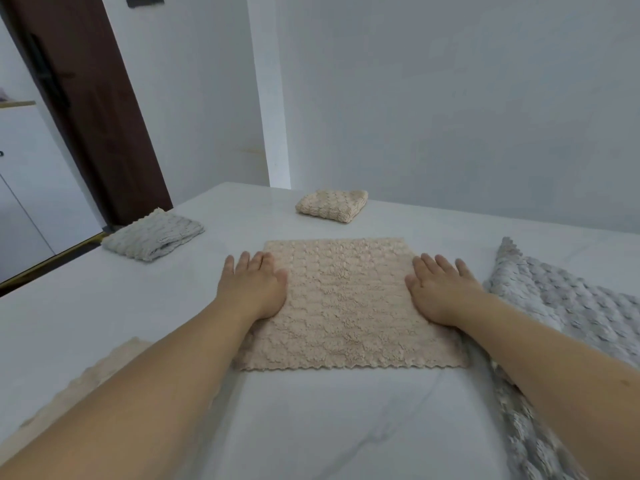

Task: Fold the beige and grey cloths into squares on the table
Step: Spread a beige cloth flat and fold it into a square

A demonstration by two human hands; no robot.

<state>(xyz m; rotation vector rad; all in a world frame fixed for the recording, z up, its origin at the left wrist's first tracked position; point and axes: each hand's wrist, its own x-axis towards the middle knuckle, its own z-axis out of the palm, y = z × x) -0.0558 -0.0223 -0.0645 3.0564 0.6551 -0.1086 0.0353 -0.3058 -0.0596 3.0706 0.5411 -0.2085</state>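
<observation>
A beige cloth [346, 303] lies spread flat in the middle of the white table [311, 427]. My left hand [254, 284] rests flat on its left edge, fingers straight. On the cloth's right edge my right hand [441, 287] lies flat in the same way. A grey cloth [561, 306] lies unfolded at the right, partly under my right forearm. A folded beige cloth [332, 205] sits at the far side of the table. A folded grey cloth [154, 234] sits at the far left corner. Another beige cloth [97, 372] shows under my left forearm.
A white wall [450, 98] stands right behind the table's far edge. A dark brown door [86, 98] and a white cabinet [27, 188] stand at the left, beyond the table's left edge.
</observation>
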